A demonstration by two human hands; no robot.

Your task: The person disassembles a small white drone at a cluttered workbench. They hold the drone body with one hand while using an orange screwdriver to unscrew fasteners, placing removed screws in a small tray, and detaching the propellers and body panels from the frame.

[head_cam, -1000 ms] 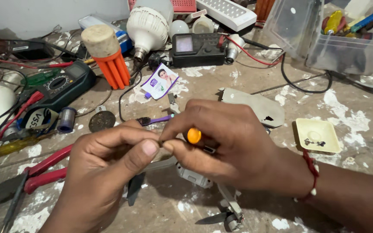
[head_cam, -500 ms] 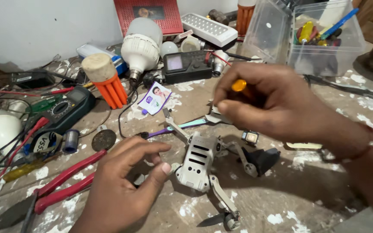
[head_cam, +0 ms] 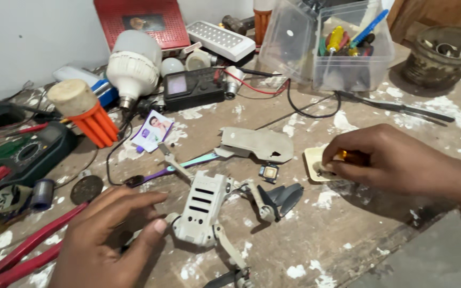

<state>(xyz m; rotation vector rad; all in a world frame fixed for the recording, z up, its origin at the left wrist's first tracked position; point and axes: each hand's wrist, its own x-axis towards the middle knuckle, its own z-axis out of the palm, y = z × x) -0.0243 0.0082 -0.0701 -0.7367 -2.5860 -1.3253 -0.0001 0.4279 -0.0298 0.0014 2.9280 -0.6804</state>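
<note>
A small grey drone body (head_cam: 205, 209) with folded arms lies open on the paint-spattered bench (head_cam: 358, 234). Its detached top cover (head_cam: 257, 144) rests just behind it, and a tiny square camera part (head_cam: 269, 172) sits between them. My left hand (head_cam: 108, 240) lies flat on the bench, fingertips touching the drone's left side. My right hand (head_cam: 390, 162) is closed around a small orange-handled screwdriver (head_cam: 345, 155), its tip over a small cream tray (head_cam: 316, 164) to the right of the drone.
Red-handled pliers (head_cam: 22, 250) lie at the front left beside a multimeter (head_cam: 25, 154). Behind stand an orange bulb base (head_cam: 89, 114), a white bulb (head_cam: 133, 66), a black meter (head_cam: 192, 88), a clear tool box (head_cam: 342, 45) and a glass jar (head_cam: 441, 56).
My right hand has carried the screwdriver from above the drone out to the right, down to the cream tray. My left hand has let go and settled beside the drone.
</note>
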